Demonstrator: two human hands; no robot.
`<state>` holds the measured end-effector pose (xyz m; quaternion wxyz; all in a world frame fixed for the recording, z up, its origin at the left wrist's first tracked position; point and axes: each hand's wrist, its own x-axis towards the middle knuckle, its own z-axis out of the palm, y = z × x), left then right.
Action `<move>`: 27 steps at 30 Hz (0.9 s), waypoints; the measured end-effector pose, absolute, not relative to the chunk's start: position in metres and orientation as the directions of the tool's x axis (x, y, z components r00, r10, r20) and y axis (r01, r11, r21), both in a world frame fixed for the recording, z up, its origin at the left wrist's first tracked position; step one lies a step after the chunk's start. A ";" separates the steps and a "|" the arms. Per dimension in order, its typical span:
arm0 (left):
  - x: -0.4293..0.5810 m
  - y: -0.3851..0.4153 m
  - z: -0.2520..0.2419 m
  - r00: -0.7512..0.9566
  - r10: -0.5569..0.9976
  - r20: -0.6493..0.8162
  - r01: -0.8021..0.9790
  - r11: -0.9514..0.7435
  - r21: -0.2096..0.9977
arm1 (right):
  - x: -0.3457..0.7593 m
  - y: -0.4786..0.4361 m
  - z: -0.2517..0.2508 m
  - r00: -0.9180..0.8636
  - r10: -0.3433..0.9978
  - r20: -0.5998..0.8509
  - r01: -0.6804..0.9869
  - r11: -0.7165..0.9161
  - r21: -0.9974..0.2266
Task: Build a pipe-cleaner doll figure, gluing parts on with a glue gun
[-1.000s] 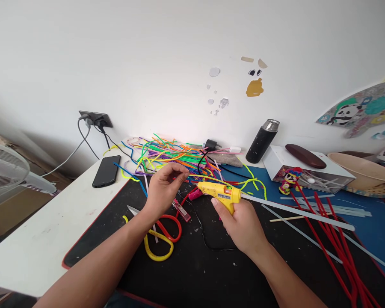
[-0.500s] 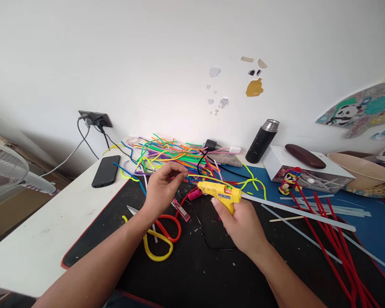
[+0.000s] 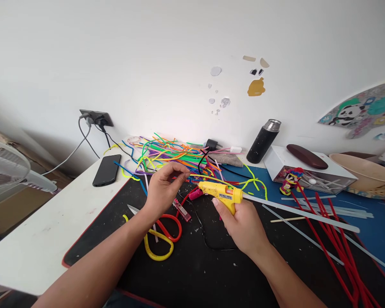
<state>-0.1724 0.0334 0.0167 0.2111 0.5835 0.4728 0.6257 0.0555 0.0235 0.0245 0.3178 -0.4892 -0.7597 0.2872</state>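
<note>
My right hand (image 3: 244, 226) grips a yellow hot glue gun (image 3: 221, 193), nozzle pointing left, with a long clear glue stick (image 3: 301, 212) sticking out of its back. My left hand (image 3: 163, 188) hovers just left of the nozzle, thumb and fingers pinched together on something too small to make out. Below the left hand lie red-and-yellow scissors (image 3: 162, 237) and a small pink lighter (image 3: 182, 210) on the black mat (image 3: 192, 273). A heap of coloured pipe cleaners (image 3: 170, 156) lies behind both hands.
A black phone (image 3: 107, 170) lies at the left on the white desk (image 3: 41, 239). A black flask (image 3: 263, 141), a white box (image 3: 308, 171) with a small figurine (image 3: 290, 179), a bowl (image 3: 364, 169), long red sticks (image 3: 333, 239) and clear glue sticks fill the right. A fan (image 3: 6, 169) stands far left.
Hardly anything has changed: the left hand's fingertips shifted slightly near the glue gun's nozzle, and the view drifted a little.
</note>
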 end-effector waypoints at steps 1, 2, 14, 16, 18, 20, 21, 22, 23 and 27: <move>-0.172 0.033 0.017 -0.228 0.815 0.533 0.287 -0.467 0.837 | 0.055 0.024 0.024 -0.321 0.926 0.201 0.559 0.356 -0.749; -0.172 0.033 0.017 -0.226 0.814 0.535 0.287 -0.469 0.835 | 0.055 0.024 0.024 -0.322 0.925 0.200 0.557 0.356 -0.750; -0.173 0.033 0.017 -0.236 0.811 0.535 0.309 -0.459 0.833 | 0.056 0.022 0.023 -0.313 0.938 0.148 0.550 0.306 -0.777; -0.173 0.033 0.017 -0.241 0.810 0.534 0.315 -0.456 0.833 | 0.056 0.023 0.022 -0.304 0.942 0.140 0.550 0.294 -0.782; -0.173 0.033 0.017 -0.245 0.808 0.535 0.320 -0.454 0.832 | 0.056 0.024 0.021 -0.299 0.945 0.132 0.550 0.284 -0.785; -0.174 0.033 0.017 -0.249 0.806 0.537 0.326 -0.453 0.830 | 0.056 0.024 0.020 -0.299 0.946 0.128 0.549 0.281 -0.787; -0.174 0.034 0.017 -0.250 0.805 0.538 0.329 -0.452 0.829 | 0.056 0.024 0.020 -0.299 0.946 0.126 0.549 0.278 -0.788; -0.174 0.034 0.017 -0.251 0.804 0.539 0.333 -0.451 0.828 | 0.056 0.024 0.020 -0.298 0.947 0.122 0.549 0.275 -0.789; -0.174 0.034 0.017 -0.253 0.803 0.540 0.337 -0.450 0.827 | 0.056 0.024 0.021 -0.297 0.947 0.118 0.549 0.271 -0.791; -0.174 0.034 0.017 -0.268 0.799 0.539 0.355 -0.438 0.826 | 0.055 0.024 0.022 -0.297 0.947 0.121 0.539 0.271 -0.797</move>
